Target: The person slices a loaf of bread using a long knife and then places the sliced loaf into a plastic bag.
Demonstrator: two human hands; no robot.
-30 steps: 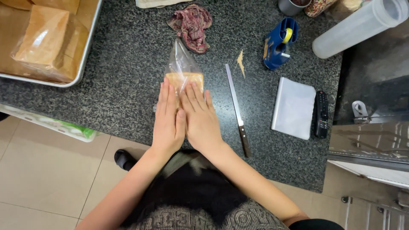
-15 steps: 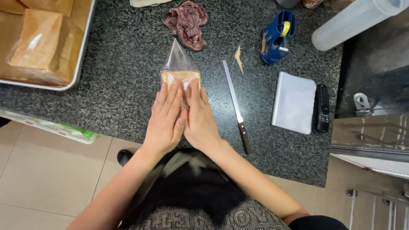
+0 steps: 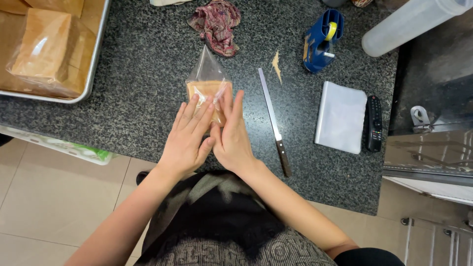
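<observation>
A clear plastic bag [image 3: 207,74] with a light brown slice of bread [image 3: 204,89] in it lies flat on the dark speckled stone counter [image 3: 143,98]. My left hand [image 3: 185,139] and my right hand [image 3: 231,136] rest side by side, palms down, on the near end of the bag. Both sets of fingers are stretched out and press on the bread. The bag's empty far end points away from me toward a crumpled reddish cloth [image 3: 217,23].
A long knife [image 3: 274,120] lies right of my hands. Further right are a stack of clear bags [image 3: 341,116], a black remote [image 3: 374,122], a blue tape dispenser [image 3: 320,41] and a translucent container [image 3: 409,22]. A metal tray [image 3: 93,64] with wrapped loaves [image 3: 42,51] sits far left.
Both hands have slid back toward me along the bag, and more of the bread shows beyond the fingertips. The bag has stayed where it was.
</observation>
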